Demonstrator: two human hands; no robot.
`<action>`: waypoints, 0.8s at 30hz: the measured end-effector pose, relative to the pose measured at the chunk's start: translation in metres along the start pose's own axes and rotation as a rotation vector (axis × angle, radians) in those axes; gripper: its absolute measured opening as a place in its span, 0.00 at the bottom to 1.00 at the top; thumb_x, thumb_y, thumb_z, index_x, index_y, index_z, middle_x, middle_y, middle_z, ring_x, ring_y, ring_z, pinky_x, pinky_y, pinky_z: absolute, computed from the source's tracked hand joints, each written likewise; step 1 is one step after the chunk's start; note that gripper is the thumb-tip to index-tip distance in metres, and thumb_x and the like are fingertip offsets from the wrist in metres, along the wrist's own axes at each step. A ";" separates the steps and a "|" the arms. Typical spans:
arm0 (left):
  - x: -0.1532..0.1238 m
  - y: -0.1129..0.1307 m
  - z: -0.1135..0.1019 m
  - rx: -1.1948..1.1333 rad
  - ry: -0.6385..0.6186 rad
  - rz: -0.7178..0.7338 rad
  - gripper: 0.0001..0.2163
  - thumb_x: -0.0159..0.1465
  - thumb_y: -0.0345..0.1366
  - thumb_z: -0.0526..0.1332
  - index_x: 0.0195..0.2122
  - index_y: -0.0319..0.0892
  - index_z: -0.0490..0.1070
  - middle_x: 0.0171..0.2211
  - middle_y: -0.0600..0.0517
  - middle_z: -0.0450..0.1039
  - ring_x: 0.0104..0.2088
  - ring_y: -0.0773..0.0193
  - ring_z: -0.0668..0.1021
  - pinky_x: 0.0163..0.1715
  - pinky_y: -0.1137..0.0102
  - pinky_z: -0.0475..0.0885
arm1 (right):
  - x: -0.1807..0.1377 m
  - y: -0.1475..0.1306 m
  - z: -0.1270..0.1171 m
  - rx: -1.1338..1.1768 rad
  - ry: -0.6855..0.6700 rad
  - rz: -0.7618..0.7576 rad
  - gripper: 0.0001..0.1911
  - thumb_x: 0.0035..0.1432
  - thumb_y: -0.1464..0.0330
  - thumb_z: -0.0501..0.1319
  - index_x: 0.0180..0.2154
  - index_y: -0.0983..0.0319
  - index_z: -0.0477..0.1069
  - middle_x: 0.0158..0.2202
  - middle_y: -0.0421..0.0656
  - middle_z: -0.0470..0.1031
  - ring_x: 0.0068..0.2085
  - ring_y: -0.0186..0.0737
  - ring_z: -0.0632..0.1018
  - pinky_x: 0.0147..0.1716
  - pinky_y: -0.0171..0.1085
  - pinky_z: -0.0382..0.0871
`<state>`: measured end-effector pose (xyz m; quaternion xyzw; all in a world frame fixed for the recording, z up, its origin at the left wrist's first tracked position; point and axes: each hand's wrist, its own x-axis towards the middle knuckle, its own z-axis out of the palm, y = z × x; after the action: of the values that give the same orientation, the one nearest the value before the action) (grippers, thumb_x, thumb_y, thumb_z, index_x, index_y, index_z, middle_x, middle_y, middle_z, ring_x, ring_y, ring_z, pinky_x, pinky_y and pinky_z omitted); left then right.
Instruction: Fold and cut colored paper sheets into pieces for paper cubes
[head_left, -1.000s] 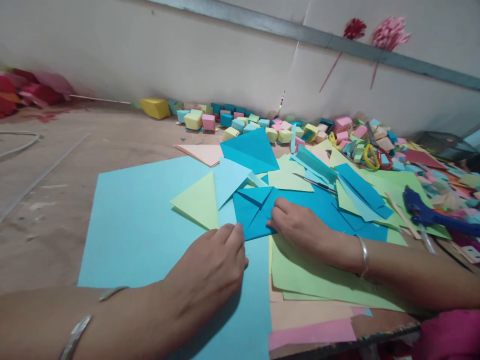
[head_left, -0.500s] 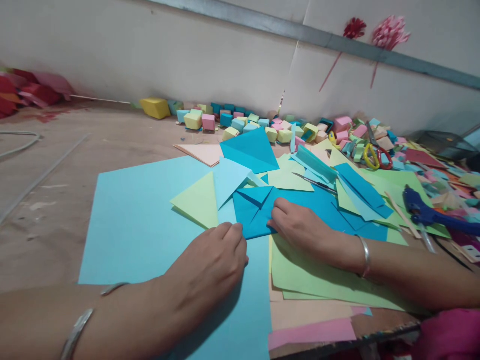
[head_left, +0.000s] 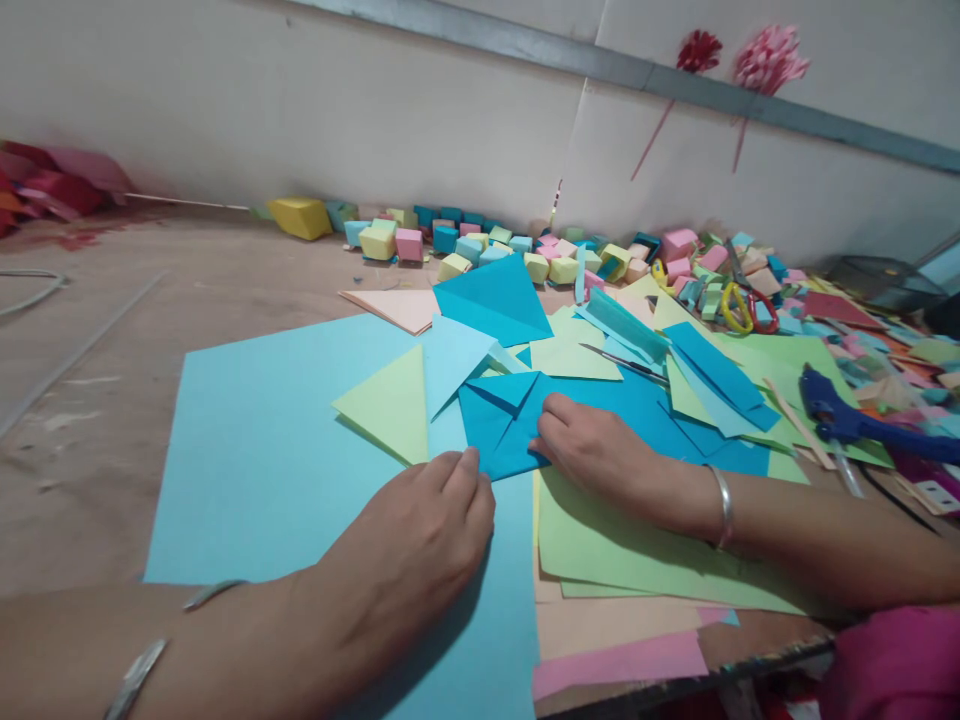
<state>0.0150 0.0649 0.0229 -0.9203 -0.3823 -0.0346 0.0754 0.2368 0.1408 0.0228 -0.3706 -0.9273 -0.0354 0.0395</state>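
A dark blue paper [head_left: 487, 425] with folded corners lies in the middle, on top of other sheets. My left hand [head_left: 427, 525] is closed at its lower left corner, with the thumb tip hidden beneath the fingers. At the lower right side of the same paper, the curled fingers of my right hand [head_left: 592, 445] grip its edge. Under my left hand spreads a large light blue sheet [head_left: 262, 450]. A pale green folded triangle [head_left: 390, 405] and a light blue folded piece [head_left: 457, 355] lie just beyond the left hand.
Small paper cubes [head_left: 409, 245] line the wall. At the right are a blue glue gun [head_left: 847, 410], yellow-and-red-handled scissors [head_left: 742, 305] and a thin pointed tool [head_left: 622, 362]. Light green sheets [head_left: 637, 550] lie beneath my right forearm. The table's front edge [head_left: 697, 680] shows at lower right.
The view has shifted slightly, so everything sits a little further left. Both hands stay at the dark blue paper in nearly the same pose.
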 end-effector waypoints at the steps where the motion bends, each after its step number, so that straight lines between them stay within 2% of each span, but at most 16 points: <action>1: 0.000 0.001 0.001 0.006 0.004 0.000 0.14 0.63 0.21 0.49 0.43 0.34 0.71 0.45 0.37 0.75 0.43 0.54 0.76 0.46 0.55 0.72 | 0.000 0.000 0.001 0.000 0.005 -0.001 0.14 0.68 0.66 0.52 0.31 0.65 0.69 0.32 0.45 0.67 0.26 0.33 0.61 0.22 0.37 0.44; 8: -0.004 0.000 0.001 0.117 0.016 0.084 0.17 0.60 0.17 0.49 0.43 0.31 0.73 0.43 0.36 0.77 0.42 0.52 0.78 0.42 0.55 0.74 | 0.000 0.001 0.001 -0.003 -0.024 -0.007 0.14 0.68 0.66 0.52 0.32 0.65 0.69 0.33 0.45 0.67 0.27 0.34 0.62 0.23 0.37 0.45; 12: -0.003 0.003 0.003 0.159 0.023 0.076 0.14 0.63 0.21 0.49 0.42 0.33 0.73 0.40 0.38 0.77 0.40 0.53 0.78 0.42 0.55 0.74 | 0.001 0.000 -0.001 -0.007 -0.042 0.003 0.14 0.68 0.66 0.52 0.32 0.65 0.69 0.33 0.45 0.67 0.27 0.34 0.62 0.23 0.37 0.45; 16: -0.001 0.006 0.002 0.169 -0.006 0.050 0.15 0.63 0.21 0.48 0.44 0.34 0.71 0.41 0.39 0.76 0.40 0.55 0.77 0.41 0.57 0.73 | 0.000 -0.001 -0.002 -0.031 -0.072 -0.020 0.14 0.68 0.67 0.52 0.33 0.65 0.69 0.34 0.46 0.67 0.28 0.35 0.62 0.23 0.38 0.44; 21: 0.008 0.002 -0.007 0.147 -0.056 0.069 0.11 0.64 0.24 0.51 0.44 0.35 0.70 0.35 0.44 0.74 0.32 0.58 0.74 0.30 0.62 0.70 | -0.001 -0.001 0.000 -0.031 -0.044 -0.016 0.15 0.68 0.69 0.49 0.33 0.65 0.69 0.32 0.45 0.66 0.26 0.34 0.58 0.23 0.38 0.43; 24: 0.012 -0.001 -0.010 0.130 -0.087 0.071 0.09 0.66 0.28 0.53 0.44 0.36 0.71 0.34 0.46 0.72 0.31 0.58 0.72 0.26 0.64 0.66 | 0.000 0.000 -0.001 -0.027 -0.062 -0.024 0.14 0.68 0.68 0.50 0.33 0.66 0.69 0.32 0.45 0.66 0.26 0.33 0.58 0.23 0.37 0.42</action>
<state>0.0229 0.0721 0.0346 -0.9270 -0.3539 0.0331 0.1193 0.2366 0.1409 0.0236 -0.3607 -0.9319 -0.0366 0.0052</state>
